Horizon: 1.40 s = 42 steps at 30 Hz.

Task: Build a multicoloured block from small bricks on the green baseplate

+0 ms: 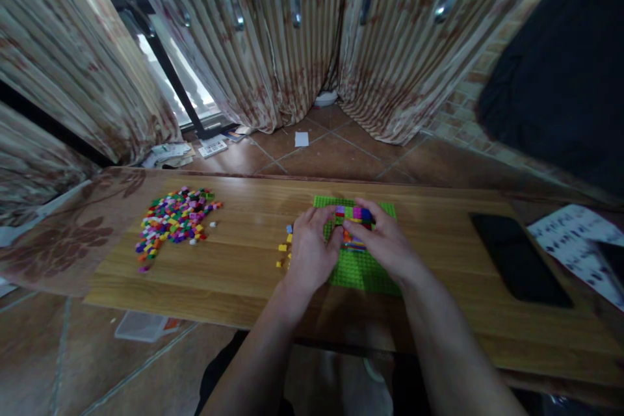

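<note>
A green studded baseplate (363, 275) lies on the wooden table in front of me. On it stands a small build of colourful toy bricks (355, 213), with pink, purple, blue, red and orange pieces showing. My left hand (312, 244) wraps the build's left side, its fingers curled against the bricks. From the right, my right hand (385, 237) closes round the other side, thumb and forefinger at the bricks. Both hands partly hide the build. Several loose yellow bricks (283, 247) and a light blue one (289, 229) lie just left of my left hand.
A heap of mixed toy bricks (175, 218) is spread on the left of the wooden table (238, 273). A black tablet-like slab (519, 260) lies at the right, beside a printed sheet (575, 244). A clear plastic box (140, 326) is on the floor. Curtains (273, 52) hang behind.
</note>
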Each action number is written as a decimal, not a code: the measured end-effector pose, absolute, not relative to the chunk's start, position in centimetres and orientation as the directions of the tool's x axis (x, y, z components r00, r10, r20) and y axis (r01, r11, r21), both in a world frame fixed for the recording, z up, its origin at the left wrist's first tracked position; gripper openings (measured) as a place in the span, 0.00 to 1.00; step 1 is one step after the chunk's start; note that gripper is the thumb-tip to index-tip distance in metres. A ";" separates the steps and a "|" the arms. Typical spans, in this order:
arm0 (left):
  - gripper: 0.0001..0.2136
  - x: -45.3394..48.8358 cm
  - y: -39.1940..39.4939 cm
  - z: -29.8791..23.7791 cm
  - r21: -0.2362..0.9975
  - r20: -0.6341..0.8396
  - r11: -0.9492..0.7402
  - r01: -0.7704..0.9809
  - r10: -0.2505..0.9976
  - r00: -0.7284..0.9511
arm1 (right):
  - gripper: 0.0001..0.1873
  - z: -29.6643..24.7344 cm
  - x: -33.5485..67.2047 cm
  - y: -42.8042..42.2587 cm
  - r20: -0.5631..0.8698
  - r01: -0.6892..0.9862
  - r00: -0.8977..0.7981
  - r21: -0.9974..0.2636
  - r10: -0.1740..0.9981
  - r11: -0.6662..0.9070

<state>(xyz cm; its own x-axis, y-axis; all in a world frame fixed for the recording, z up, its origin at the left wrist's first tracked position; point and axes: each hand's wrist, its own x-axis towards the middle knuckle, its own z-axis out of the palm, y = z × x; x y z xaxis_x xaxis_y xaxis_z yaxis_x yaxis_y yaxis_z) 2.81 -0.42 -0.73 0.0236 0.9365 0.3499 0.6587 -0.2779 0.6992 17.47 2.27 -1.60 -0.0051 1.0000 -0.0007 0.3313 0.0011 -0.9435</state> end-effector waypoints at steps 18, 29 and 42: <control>0.13 2.8 -0.4 -0.9 0.695 0.357 -0.290 0.658 0.934 0.034 | 0.26 -1.4 17.3 2.5 0.082 0.442 -0.034 -0.893 0.996 0.088; 0.11 0.6 0.0 -1.0 0.717 0.400 -0.292 0.633 0.916 -0.030 | 0.25 -1.8 17.9 2.2 -0.006 0.267 -0.025 -0.964 1.000 0.001; 0.09 -5.6 0.5 -1.0 0.575 0.033 0.082 0.814 0.992 -0.124 | 0.22 -2.1 18.4 3.0 -0.043 0.086 0.221 -0.994 0.974 -0.064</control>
